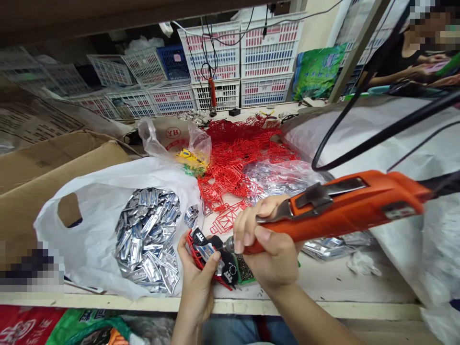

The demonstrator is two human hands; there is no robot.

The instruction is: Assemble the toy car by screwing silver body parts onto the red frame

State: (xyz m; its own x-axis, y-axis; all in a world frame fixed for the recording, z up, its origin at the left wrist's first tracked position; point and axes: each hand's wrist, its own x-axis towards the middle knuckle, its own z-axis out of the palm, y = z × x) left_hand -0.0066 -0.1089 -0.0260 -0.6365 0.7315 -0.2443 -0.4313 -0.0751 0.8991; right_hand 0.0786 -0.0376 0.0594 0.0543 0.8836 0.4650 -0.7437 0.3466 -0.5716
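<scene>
My right hand (275, 256) is wrapped around an orange electric screwdriver (341, 206), its lever lying along the top. The tip of the driver meets a black toy part (229, 274) with white markings and red plastic edging. Gripped between the thumb and fingers of my left hand (197, 287), this part has a shiny silver plate (205, 251) on its face. Beneath the driver, partly hidden, sits a small green tray (247, 280) of tiny screws. To the left, a white plastic bag (93, 191) lies open, full of silver plates (147, 244).
Red plastic frames (233, 163) are heaped at the back centre. A clear bag (283, 175) of silver pieces lies right of them. Cardboard (61, 167) borders the left. Crates (215, 52) stand behind, where another screwdriver (212, 92) hangs. A person (402, 62) sits at upper right.
</scene>
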